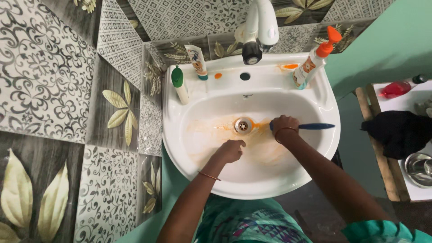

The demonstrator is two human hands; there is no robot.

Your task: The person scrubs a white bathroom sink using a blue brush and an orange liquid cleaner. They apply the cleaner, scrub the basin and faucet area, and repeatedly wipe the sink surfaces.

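White washbasin (180, 148) fixed against a patterned tile wall (58, 103); all places given relative to the basin's drain (243, 125). Far left of the drain, on the basin's rim: a white bottle with green cap (180, 85), upright. Up-left of the drain, at the back ledge: a white tube (197, 60) standing cap down. An orange smear runs across the bowl left of the drain and round it.

Left hand (230, 151) sits in the bowl just below and slightly left of the drain, fingers curled into a loose fist, knuckles up, pressed on the stained basin floor; cannot tell if it holds anything underneath. Thin bangle on that wrist.

Straight above the drain: overflow hole, then the white tap (258, 27) with a dark spout end.

Right hand (283, 126) is just right of the drain, closed round a blue-handled brush (315, 127). The handle sticks out to the right from the fist, lying roughly level; the working end is hidden under the hand, close to the drain. The two hands are near each other, not touching, brush only in the right one.

Up-right of the drain, on the rim: white pump bottle with orange nozzle (312, 63), tilted. Far right, well clear of the basin: a tabletop (418, 92) with a red bottle (396, 89), dark cloth (398, 132) and a steel bowl (419, 168).
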